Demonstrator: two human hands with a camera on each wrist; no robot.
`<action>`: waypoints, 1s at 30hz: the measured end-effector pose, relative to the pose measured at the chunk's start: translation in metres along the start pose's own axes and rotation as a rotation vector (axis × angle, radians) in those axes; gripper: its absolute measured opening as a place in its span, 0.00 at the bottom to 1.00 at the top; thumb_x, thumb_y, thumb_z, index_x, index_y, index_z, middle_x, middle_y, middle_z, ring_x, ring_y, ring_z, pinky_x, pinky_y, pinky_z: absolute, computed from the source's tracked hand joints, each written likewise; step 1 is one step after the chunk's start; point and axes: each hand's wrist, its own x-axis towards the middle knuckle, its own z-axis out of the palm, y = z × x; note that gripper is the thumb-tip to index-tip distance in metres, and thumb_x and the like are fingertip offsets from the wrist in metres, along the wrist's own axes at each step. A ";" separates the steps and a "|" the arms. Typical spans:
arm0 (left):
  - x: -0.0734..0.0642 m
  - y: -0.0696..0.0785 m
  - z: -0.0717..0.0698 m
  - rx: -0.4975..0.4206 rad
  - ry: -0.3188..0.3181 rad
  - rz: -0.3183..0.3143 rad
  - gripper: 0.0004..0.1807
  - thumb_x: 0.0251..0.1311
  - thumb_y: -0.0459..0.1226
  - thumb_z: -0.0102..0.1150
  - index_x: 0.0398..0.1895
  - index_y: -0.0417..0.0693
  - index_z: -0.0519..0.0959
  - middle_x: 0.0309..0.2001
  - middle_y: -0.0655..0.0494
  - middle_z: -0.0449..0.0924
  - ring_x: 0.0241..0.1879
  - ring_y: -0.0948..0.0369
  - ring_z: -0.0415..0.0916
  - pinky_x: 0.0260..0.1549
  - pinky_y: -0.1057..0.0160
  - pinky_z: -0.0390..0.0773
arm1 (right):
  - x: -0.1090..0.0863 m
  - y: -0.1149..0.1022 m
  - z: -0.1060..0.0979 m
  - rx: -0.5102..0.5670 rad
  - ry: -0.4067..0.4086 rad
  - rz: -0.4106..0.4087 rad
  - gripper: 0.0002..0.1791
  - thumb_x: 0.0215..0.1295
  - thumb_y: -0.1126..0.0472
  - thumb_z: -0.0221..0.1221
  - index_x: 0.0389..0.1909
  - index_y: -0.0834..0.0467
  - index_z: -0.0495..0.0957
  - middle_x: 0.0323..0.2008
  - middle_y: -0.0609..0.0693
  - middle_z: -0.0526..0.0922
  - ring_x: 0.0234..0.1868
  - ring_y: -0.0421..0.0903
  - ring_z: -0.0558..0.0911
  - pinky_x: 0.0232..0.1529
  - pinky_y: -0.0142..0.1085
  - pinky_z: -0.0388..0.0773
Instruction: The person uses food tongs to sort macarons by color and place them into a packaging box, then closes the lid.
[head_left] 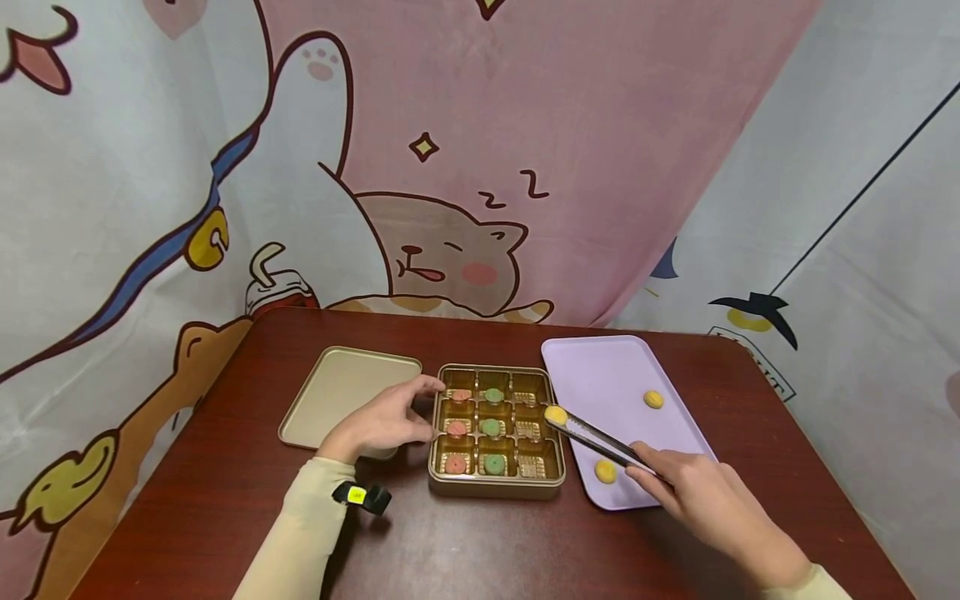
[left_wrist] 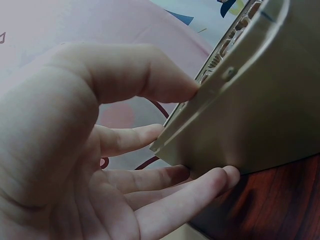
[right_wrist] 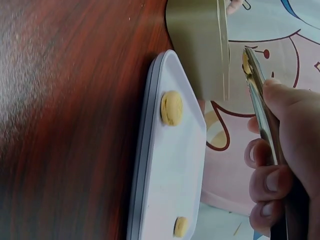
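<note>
A gold tin box (head_left: 495, 488) with a divided insert stands mid-table. Pink macarons (head_left: 456, 463) sit in its left column and green macarons (head_left: 493, 464) in its middle column; the right column shows bare gold plastic. My left hand (head_left: 386, 417) rests its fingertips along the tin's left side, thumb near the rim, fingers spread and fairly straight in the left wrist view. Metal tongs (right_wrist: 260, 105) are gripped in my right hand (head_left: 708, 504). Their tips pinch a yellow macaron (head_left: 556, 415), which hangs over the right edge of the tin, beside the middle row.
On the right lies a lilac tray (head_left: 600, 367) bearing two yellow macarons, one near its front (head_left: 605, 472) and one toward its right side (head_left: 654, 399). Left of the tin, a flat gold lid (head_left: 352, 392) lies partly behind the left hand. A printed cloth (head_left: 600, 150) hangs behind the table.
</note>
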 end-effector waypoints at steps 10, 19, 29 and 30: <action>0.000 0.000 0.000 -0.012 -0.005 0.016 0.38 0.58 0.29 0.71 0.72 0.38 0.68 0.68 0.35 0.71 0.42 0.57 0.85 0.41 0.60 0.85 | -0.001 -0.008 -0.002 0.074 -0.046 -0.123 0.14 0.65 0.51 0.73 0.49 0.45 0.86 0.34 0.26 0.82 0.29 0.23 0.71 0.24 0.25 0.70; -0.001 0.001 0.000 -0.009 -0.004 -0.002 0.38 0.59 0.30 0.71 0.73 0.40 0.67 0.68 0.36 0.71 0.42 0.58 0.86 0.41 0.60 0.86 | -0.004 -0.008 -0.002 0.034 -0.081 -0.131 0.18 0.66 0.47 0.71 0.53 0.48 0.86 0.34 0.31 0.85 0.31 0.25 0.76 0.24 0.30 0.76; 0.000 0.001 0.000 0.002 0.001 0.003 0.38 0.58 0.30 0.71 0.73 0.40 0.68 0.68 0.38 0.72 0.42 0.58 0.85 0.41 0.60 0.85 | -0.004 -0.005 -0.006 0.012 -0.069 -0.084 0.22 0.65 0.47 0.71 0.57 0.51 0.85 0.34 0.34 0.84 0.31 0.26 0.74 0.25 0.32 0.77; 0.000 0.001 0.000 0.006 0.003 0.004 0.38 0.58 0.30 0.71 0.73 0.41 0.68 0.67 0.38 0.72 0.42 0.58 0.85 0.41 0.60 0.85 | -0.004 -0.004 -0.007 0.010 -0.058 -0.086 0.22 0.65 0.47 0.72 0.57 0.51 0.85 0.35 0.34 0.85 0.31 0.27 0.76 0.26 0.34 0.78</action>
